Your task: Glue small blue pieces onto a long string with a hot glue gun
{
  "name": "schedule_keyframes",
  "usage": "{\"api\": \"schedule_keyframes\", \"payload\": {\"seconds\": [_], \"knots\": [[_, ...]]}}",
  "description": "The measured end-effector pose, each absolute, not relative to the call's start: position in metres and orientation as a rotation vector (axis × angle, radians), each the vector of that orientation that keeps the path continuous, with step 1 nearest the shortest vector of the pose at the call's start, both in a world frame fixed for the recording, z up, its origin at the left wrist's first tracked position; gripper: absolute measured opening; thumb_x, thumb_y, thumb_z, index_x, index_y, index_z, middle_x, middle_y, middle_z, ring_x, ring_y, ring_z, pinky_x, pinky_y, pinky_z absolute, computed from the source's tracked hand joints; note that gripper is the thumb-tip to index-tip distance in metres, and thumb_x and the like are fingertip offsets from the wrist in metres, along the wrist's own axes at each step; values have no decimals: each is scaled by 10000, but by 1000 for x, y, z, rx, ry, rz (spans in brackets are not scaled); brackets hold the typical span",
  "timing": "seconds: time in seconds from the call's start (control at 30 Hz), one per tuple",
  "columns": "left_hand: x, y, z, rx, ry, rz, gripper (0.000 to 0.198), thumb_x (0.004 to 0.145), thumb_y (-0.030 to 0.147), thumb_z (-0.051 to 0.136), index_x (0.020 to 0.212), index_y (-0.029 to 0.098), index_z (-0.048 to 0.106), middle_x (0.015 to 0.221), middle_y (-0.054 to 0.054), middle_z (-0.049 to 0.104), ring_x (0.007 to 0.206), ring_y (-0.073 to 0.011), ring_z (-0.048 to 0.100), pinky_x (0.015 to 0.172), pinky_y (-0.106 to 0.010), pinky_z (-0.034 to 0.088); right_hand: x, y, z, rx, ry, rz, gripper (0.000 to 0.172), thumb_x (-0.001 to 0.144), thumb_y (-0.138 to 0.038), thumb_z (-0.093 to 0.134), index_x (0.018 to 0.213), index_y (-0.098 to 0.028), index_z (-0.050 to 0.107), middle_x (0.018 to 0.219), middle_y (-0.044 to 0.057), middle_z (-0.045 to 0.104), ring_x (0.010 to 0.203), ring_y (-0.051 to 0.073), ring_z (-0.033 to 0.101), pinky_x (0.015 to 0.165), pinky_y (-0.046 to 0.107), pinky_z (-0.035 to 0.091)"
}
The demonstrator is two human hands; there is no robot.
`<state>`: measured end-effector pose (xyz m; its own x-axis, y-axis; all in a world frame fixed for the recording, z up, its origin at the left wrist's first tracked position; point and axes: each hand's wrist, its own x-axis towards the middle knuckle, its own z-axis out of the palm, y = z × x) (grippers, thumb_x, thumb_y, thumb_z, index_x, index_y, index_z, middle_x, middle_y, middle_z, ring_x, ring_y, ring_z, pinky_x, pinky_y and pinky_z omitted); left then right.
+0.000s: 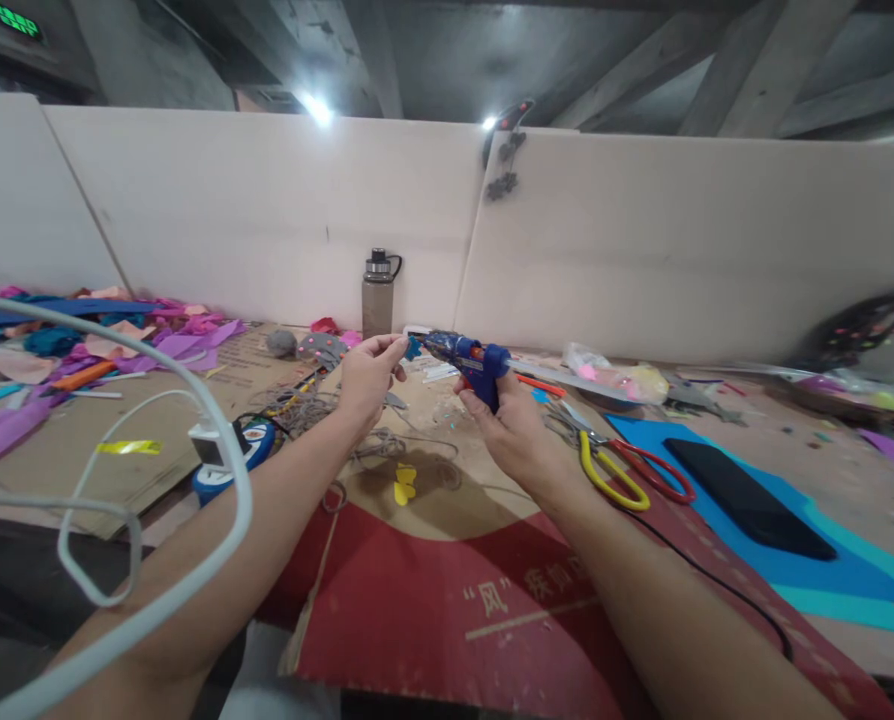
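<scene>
My right hand is wrapped round the handle of a blue glue gun, whose nozzle points left. Close to that nozzle, my left hand pinches a small blue piece between thumb and fingertips. It looks like felt or paper, but its exact shape is too small to make out. Whether nozzle and piece touch, I cannot tell. Below the hands, small yellow cut-outs lie on the cardboard. Tangled grey cord spreads under and beside my left hand.
Scissors with yellow and red handles lie right of my right forearm, near a black phone on blue sheets. A bottle stands against the white partition. A white cable loops across the left foreground. Colourful scraps cover the left.
</scene>
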<state>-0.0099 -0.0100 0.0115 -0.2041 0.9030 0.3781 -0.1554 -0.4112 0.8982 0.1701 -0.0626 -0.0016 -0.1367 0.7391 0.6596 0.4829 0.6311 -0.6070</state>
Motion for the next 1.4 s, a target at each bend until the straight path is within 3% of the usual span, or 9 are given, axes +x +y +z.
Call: {"api": "schedule_keyframes", "payload": {"seconds": [1.4], "knots": [[-10, -8, 9, 1327, 953, 1749, 263, 669, 383, 696, 782, 150, 653, 517, 38, 528, 402, -49, 427, 382, -180, 206, 166, -64, -6, -1043, -1809, 116, 324, 876, -335, 479, 1156, -187, 547, 1023, 117, 638, 899, 242, 588, 813, 392, 449]]}}
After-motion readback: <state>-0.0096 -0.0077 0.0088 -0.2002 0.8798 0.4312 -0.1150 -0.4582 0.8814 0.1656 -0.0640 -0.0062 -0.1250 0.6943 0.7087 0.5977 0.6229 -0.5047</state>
